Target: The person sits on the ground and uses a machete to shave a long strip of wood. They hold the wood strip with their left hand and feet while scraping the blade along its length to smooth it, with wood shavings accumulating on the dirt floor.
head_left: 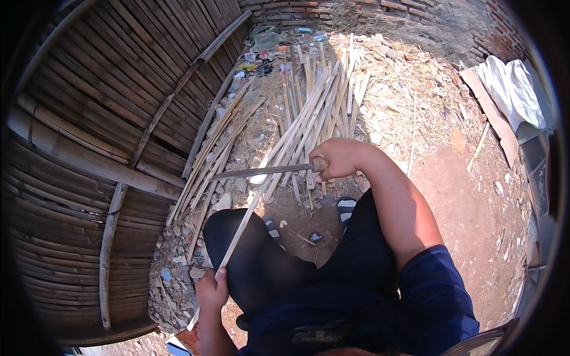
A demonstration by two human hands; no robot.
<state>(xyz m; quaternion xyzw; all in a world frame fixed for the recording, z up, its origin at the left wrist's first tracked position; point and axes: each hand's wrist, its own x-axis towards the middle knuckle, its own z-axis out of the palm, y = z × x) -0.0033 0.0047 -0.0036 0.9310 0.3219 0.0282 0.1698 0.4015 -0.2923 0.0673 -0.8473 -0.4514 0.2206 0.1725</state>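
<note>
1. I have the left hand (211, 289) low in the view, its fingers closed around a pale strip (238, 232), thumb lying along the upper side.
2. That strip slants up and away from the left hand, passing by the bent left knee in black trousers (252, 240); its near end sticks out below the hand, beside the wrist.
3. My right hand (339, 158) is farther forward, fingers wrapped around the short handle (319, 165) of a long blade (270, 170).
4. The blade points left, nearly level across the view, and crosses the line of the strip ahead of the left knee. I cannot tell from here whether its edge touches the wood.
5. Ahead of both hands lies a loose pile of pale strips (323, 110), most of them running away from me; the blade spans the near part of it.
6. To the left of that, darker strips (221, 153) lie at a slant over rubble (172, 291), near a slatted wall (113, 77).
7. Between the knees I see sandals (345, 209) on the bare ground (451, 196).
8. Far right, a white cloth (512, 92) hangs beside a brown board (491, 115); a brick wall (415, 15) closes the far side.
</note>
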